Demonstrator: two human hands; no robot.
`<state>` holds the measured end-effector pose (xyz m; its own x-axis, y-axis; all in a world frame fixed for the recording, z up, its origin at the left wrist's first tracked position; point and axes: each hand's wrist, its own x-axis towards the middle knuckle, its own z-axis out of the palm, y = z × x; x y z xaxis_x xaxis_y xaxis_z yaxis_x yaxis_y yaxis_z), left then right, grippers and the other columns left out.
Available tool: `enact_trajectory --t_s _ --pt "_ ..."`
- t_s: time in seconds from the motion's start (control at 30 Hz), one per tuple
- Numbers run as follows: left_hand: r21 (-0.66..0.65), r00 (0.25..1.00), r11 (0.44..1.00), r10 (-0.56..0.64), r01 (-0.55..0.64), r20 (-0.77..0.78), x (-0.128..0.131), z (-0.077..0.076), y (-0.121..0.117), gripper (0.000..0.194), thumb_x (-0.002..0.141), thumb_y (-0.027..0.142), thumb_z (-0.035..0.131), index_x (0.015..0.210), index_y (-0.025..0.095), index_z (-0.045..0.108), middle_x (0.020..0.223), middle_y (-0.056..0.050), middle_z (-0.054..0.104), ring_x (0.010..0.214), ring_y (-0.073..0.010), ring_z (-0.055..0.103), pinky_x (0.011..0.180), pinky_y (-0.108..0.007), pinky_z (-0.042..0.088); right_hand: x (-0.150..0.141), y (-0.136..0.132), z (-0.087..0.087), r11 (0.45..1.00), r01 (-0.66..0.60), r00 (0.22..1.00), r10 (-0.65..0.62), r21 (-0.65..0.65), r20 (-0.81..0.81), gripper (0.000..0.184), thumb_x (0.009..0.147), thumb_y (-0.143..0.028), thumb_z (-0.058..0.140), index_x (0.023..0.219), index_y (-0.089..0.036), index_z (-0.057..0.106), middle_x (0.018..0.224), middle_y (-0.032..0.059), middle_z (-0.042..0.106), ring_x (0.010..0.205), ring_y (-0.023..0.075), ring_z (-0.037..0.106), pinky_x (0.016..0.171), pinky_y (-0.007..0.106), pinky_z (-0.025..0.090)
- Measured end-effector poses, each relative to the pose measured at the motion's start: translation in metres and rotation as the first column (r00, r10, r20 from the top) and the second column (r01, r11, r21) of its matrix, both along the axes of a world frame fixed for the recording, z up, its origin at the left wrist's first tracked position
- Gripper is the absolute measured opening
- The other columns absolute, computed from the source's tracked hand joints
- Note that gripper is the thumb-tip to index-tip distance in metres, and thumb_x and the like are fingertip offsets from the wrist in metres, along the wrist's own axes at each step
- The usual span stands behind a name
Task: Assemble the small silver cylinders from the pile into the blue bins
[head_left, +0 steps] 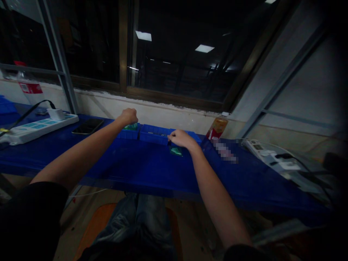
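My left hand (129, 116) is above the left blue bin (127, 135), which has green plastic packets (131, 127) in it. Its fingers are curled closed, and whatever they hold is hidden. At the rim between the middle blue bin (153, 139) and the right blue bin (193, 136) is my right hand (181, 138), thumb and fingers drawn together; I cannot make out what is in them. Small parts (163, 135) lie inside the middle bin. Just below the right hand, a green plastic packet (176, 151) rests on the blue tabletop (141, 163).
On the left are a phone (88, 126), a white power strip (40, 127) and a red-capped bottle (28, 87). An orange-and-red bottle (218, 127) stands beyond my right hand. Another power strip (272, 159) with cables lies at right. A wall and window (179, 72) border the back.
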<state>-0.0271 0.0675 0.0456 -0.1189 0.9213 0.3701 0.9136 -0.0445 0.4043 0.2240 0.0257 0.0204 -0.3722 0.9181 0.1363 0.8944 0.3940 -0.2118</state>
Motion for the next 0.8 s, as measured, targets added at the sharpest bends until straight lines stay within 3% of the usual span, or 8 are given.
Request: enact_trajectory --t_s 0.1,0.23,0.33,0.43,0.57,0.63,0.73,0.8 --pt "-0.125 0.976 0.990 0.036 -0.064 -0.213 0.009 -0.017 0.000 0.020 0.055 0.019 0.066 0.073 0.009 0.068 0.080 -0.020 0.066 0.094 -0.0346 0.059 0.079 -0.037 0.045 0.014 0.001 -0.001 0.991 0.090 0.990 -0.078 -0.101 0.115 0.028 0.068 -0.036 0.060 0.047 -0.018 0.057 0.048 0.0029 0.056 0.046 0.0130 0.050 0.049 0.026 0.035" --pt "-0.148 0.971 0.986 0.046 -0.082 -0.233 0.006 -0.041 0.000 0.033 0.066 0.030 0.059 0.088 0.006 0.067 0.091 -0.024 0.065 0.094 -0.0348 0.060 0.078 -0.037 0.045 0.014 -0.002 -0.005 0.987 0.098 0.986 -0.080 -0.125 0.145 0.038 0.050 -0.035 0.076 0.035 -0.019 0.045 0.034 -0.0023 0.042 0.039 0.0108 0.044 0.049 0.027 0.037" --pt "-0.093 0.976 0.991 0.077 -0.097 -0.204 0.000 -0.052 -0.005 0.043 0.076 0.041 0.049 0.090 0.004 0.065 0.090 -0.025 0.064 0.093 -0.0347 0.060 0.078 -0.038 0.045 0.008 -0.005 -0.006 0.980 0.060 0.985 -0.027 -0.189 0.171 0.036 0.046 -0.037 0.078 0.037 -0.020 0.047 0.036 -0.0032 0.042 0.041 0.0119 0.045 0.053 0.029 0.039" --pt "0.057 0.987 0.996 0.073 -0.065 -0.144 -0.002 -0.056 -0.016 0.049 0.081 0.046 0.041 0.096 0.005 0.063 0.091 -0.024 0.063 0.091 -0.0343 0.060 0.079 -0.041 0.044 0.003 -0.007 -0.008 0.981 0.007 0.981 0.032 -0.196 0.194 0.023 0.050 -0.033 0.075 0.046 -0.020 0.056 0.045 -0.0012 0.050 0.045 0.0131 0.048 0.054 0.029 0.038" --pt "0.303 0.996 0.951 -0.038 0.060 -0.078 0.006 -0.053 -0.030 0.040 0.082 0.039 0.043 0.104 0.009 0.059 0.104 -0.018 0.057 0.091 -0.0280 0.058 0.084 -0.039 0.042 0.000 -0.008 -0.009 0.979 -0.023 0.976 0.065 -0.201 0.206 0.004 0.057 -0.022 0.066 0.055 -0.019 0.063 0.050 0.0006 0.056 0.048 0.0133 0.050 0.052 0.028 0.036" --pt "0.385 0.990 0.912 -0.130 0.140 -0.053 0.016 -0.050 -0.036 0.035 0.083 0.035 0.044 0.103 0.010 0.058 0.104 -0.015 0.056 0.091 -0.0245 0.056 0.085 -0.036 0.041 0.001 -0.010 -0.006 0.966 -0.044 0.981 0.090 -0.256 0.170 0.005 0.060 -0.019 0.060 0.059 -0.018 0.065 0.053 0.0007 0.058 0.048 0.0124 0.050 0.051 0.026 0.035" --pt "0.433 0.953 0.855 -0.300 0.285 -0.034 0.038 -0.047 -0.048 0.029 0.084 0.033 0.044 0.099 0.012 0.057 0.097 -0.012 0.058 0.092 -0.0220 0.054 0.087 -0.035 0.040 0.000 -0.014 -0.001 0.947 -0.143 0.984 0.167 -0.288 0.059 0.012 0.062 -0.017 0.053 0.064 -0.017 0.065 0.056 -0.0001 0.060 0.049 0.0104 0.049 0.049 0.024 0.033" --pt "0.417 0.907 0.819 -0.420 0.394 -0.033 0.053 -0.047 -0.057 0.029 0.085 0.034 0.043 0.098 0.013 0.058 0.095 -0.011 0.060 0.092 -0.0211 0.054 0.085 -0.033 0.040 -0.003 -0.015 -0.001 0.947 -0.230 0.973 0.225 -0.224 -0.051 0.013 0.063 -0.016 0.050 0.066 -0.016 0.063 0.058 -0.0013 0.059 0.049 0.0090 0.047 0.049 0.023 0.033"
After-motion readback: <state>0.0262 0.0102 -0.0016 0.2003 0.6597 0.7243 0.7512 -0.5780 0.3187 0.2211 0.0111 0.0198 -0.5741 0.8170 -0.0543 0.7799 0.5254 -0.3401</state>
